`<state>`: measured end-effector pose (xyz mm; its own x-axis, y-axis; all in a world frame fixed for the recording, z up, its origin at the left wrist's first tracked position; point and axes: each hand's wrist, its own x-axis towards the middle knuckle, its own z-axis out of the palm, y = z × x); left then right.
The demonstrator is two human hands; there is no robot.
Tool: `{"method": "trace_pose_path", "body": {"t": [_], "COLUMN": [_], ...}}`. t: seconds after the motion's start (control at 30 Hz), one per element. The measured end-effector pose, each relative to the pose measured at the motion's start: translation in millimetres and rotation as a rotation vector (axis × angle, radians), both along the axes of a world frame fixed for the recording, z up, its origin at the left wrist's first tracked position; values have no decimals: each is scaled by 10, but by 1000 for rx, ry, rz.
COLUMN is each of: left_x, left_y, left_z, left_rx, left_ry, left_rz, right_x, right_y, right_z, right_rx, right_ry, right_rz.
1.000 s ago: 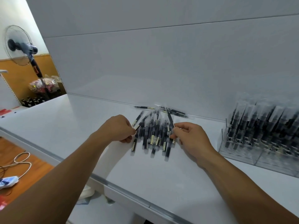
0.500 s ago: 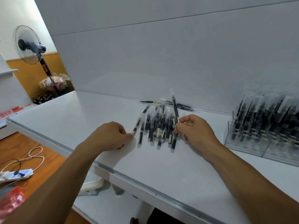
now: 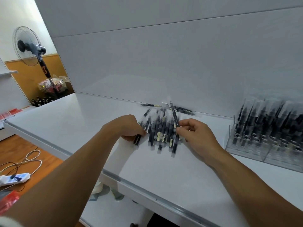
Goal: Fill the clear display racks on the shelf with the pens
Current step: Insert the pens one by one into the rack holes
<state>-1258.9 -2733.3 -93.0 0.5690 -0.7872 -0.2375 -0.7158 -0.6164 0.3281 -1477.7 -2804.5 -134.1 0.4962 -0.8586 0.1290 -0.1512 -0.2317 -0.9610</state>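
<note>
My right hand pinched one black clear-capped pen, long axis pointing away. My left hand gripped another. The clear acrylic display racks stood rightward, nearer my right hand.

The shelf is bare and open in front of the loose pens, up to its metal front edge, and also wide open to the left of the left hand. Between the right hand and the clear display racks there is a free strip of surface. The racks stand at the right side, full of upright pens, so they close this side. Behind the pile, the white back panel rises straight and blocks the way; a few single pens lie along its foot.
</note>
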Motion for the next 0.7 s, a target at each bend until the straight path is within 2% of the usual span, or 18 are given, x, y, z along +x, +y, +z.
{"method": "trace_pose_path", "body": {"t": [0.13, 0.23, 0.37, 0.5, 0.7], "left_x": [44, 66, 29, -183, -704], "left_y": [29, 115, 248, 308, 274], "left_z": [-24, -75, -115, -92, -34], "left_rx": [-76, -187, -386, -618, -806], "left_ry": [125, 231, 360, 481, 616], "left_rz": [44, 69, 65, 14, -131], "right_x": [6, 11, 19, 3, -127], "right_y": [-1, -1, 15, 112, 197], "right_z": [-5, -8, -7, 16, 216], "right_rx": [-4, 30, -9, -6, -79], "right_ry": [-13, -67, -15, -24, -51], "right_rz": [1, 10, -7, -2, -44]}}
